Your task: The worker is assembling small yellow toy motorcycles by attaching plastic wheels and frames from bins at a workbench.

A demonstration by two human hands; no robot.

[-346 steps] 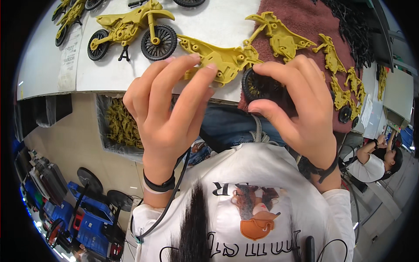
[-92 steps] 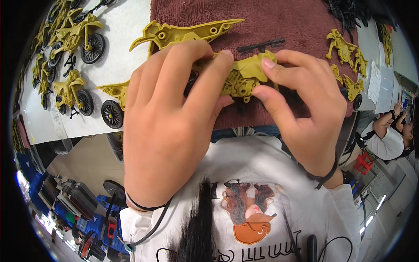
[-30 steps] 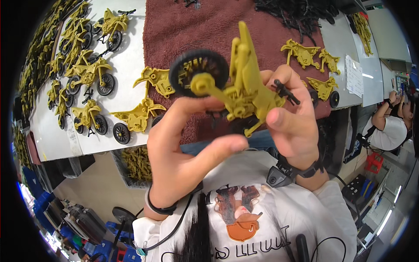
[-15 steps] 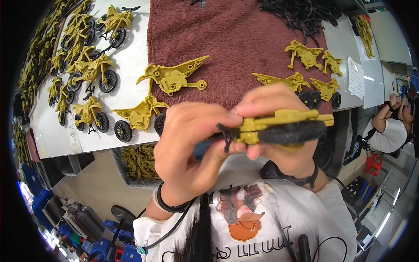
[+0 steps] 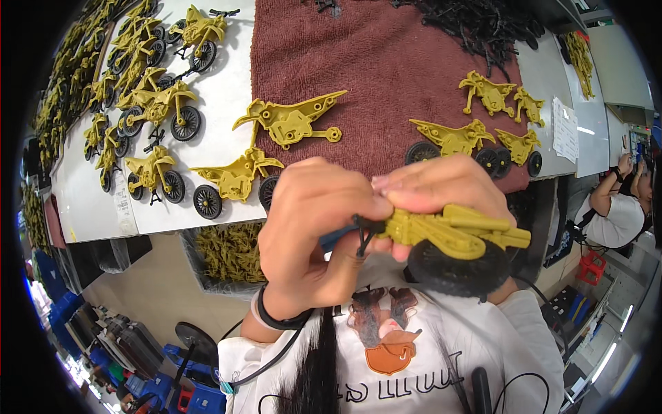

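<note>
Crowding the white table [image 5: 162,219]: yellow bikes [image 5: 155,103] with black wheels, packed close together at the left.
Printed strip [image 5: 126,210]: near the table's front edge; marks too faint to read.
Bin [image 5: 192,262]: below the table edge, heaped with small yellow pieces [image 5: 231,252].
Half-shell [image 5: 293,122]: lies across the towel's left border, away from the hands.
Left hand [image 5: 307,234]: fingers and thumb closed about the near end of the toy motorbike; whether they pinch one part alone is hidden.
Black forked piece [image 5: 363,238]: sticks out by the left thumb; I cannot tell if it is fully seated. Best pressed straight, thumb close to the joint, so the thin prongs don't bend.
Towel [image 5: 386,55]: dark red, a soft bed for loose parts.
Shirt [image 5: 427,345]: a cap-wearing figure printed above dark lettering, upside down and partly covered.
Toy motorbike [image 5: 441,228]: held off the table, between both hands, wheel hanging toward the shirt. No maker's label can be made out.
Right hand [image 5: 452,185]: clamped on the yellow body from behind, fingertips meeting the left hand's; a firm hold here should stop twisting.
Black heap [image 5: 476,31]: tangled small parts at the towel's far edge.
Paper sheet [image 5: 565,131]: fine print, illegible.
</note>
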